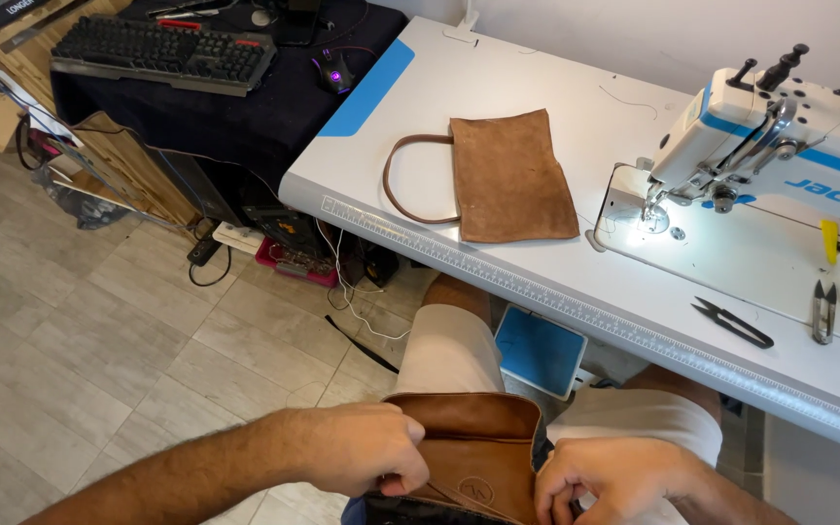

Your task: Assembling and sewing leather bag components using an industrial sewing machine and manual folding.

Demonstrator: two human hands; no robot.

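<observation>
A smooth brown leather bag [478,442] rests on my lap at the bottom of the view, below the table edge. My left hand [362,449] pinches its left edge with thumb and fingers closed on the leather. At the bag's right edge, my right hand [614,478] grips the leather and the dark lining below it. A second piece, a tan suede panel [509,175] with a thin brown strap handle [401,180], lies flat on the white sewing table [410,117], apart from both hands.
A white and blue sewing machine [780,146] stands at the right with its lamp lit. Black thread snips [733,323] and a second pair of snips [823,311] lie near the table's front edge. A keyboard [162,53] and mouse [334,73] sit on a dark desk at the left.
</observation>
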